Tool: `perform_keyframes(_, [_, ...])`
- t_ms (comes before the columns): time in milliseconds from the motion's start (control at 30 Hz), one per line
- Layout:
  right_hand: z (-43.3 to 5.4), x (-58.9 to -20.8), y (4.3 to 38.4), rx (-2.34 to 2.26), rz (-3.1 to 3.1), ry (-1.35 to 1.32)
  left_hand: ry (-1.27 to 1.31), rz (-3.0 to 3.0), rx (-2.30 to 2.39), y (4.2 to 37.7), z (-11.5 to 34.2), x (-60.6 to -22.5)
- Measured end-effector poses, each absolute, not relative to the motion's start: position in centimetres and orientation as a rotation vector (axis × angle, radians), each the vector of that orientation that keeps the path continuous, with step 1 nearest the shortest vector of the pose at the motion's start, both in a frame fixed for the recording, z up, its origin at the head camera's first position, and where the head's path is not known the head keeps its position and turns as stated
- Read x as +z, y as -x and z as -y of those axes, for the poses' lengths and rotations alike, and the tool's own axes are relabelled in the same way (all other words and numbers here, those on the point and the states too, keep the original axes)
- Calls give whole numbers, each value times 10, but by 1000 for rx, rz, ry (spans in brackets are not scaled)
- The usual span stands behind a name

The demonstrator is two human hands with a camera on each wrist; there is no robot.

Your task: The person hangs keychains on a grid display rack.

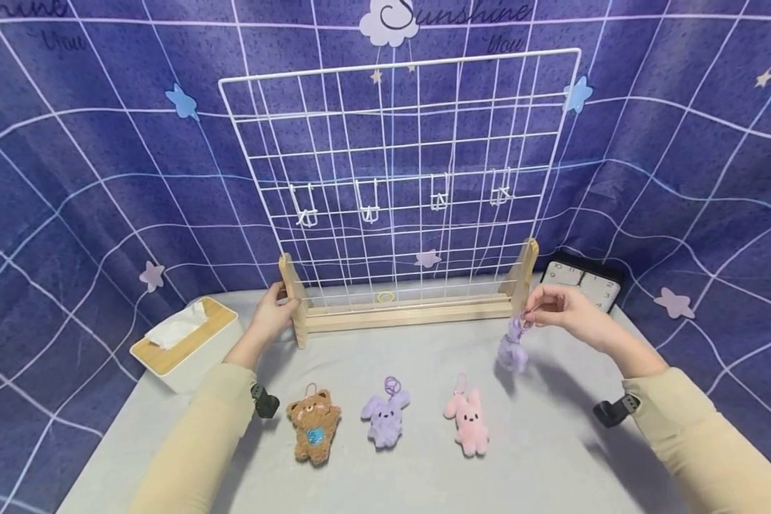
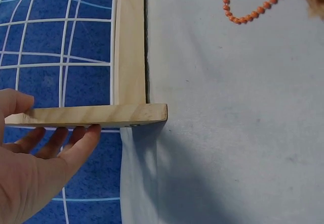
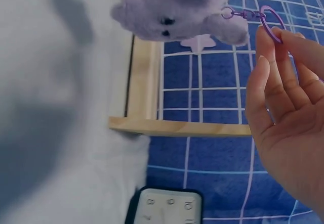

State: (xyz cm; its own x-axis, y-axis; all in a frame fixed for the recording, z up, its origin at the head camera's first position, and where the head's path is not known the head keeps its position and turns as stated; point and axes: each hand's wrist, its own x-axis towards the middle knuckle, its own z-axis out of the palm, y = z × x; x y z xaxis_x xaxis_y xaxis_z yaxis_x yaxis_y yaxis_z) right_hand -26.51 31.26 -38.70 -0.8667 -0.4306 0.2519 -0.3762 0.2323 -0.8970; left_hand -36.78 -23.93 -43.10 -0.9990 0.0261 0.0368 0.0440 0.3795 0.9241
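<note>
My right hand (image 1: 557, 308) pinches the purple ring (image 3: 272, 24) of a purple plush keychain (image 1: 512, 350), which hangs over the table near the rack's right end. In the right wrist view the plush (image 3: 177, 11) shows two dark eyes and a metal clasp. At the other end, my left hand (image 1: 275, 313) grips the wooden side foot (image 2: 91, 115) of the white wire grid rack (image 1: 398, 143), thumb on one face and fingers on the other. On the table in front lie a brown bear keychain (image 1: 313, 427), a second purple plush keychain (image 1: 385, 420) and a pink bunny keychain (image 1: 470, 425).
Several white hooks (image 1: 370, 211) hang in a row across the grid. A tissue box (image 1: 186, 343) stands at the left, and a square clock (image 1: 591, 284) lies behind the right hand. A blue patterned curtain (image 1: 103, 178) hangs behind the rack.
</note>
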Motion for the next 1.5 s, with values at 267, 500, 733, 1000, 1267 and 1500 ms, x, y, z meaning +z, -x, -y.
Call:
perform_keyframes(267, [-298,-356,274,-1777,-2517,755,75,2586,-1766,366,240,-432])
perform_keyframes(500, [-291,-327,283,-1876,-2530,748,92,2581,-1796,366,240,-433])
perform_keyframes(733, [-287,-301,294,-2009,-2486,733,103,2579,-1795,366,241,-435])
perform_keyframes(1000, [-287,-283,301,-2043,-2530,698,102,2533,-1871,365,241,-435])
perform_keyframes(1267, [-284,-270,306,-2154,-2475,708,93,2559,-1848,353,234,-419])
perform_keyframes(1500, [-277,-261,310,-2234,-2431,718,93,2536,-1868,367,241,-437])
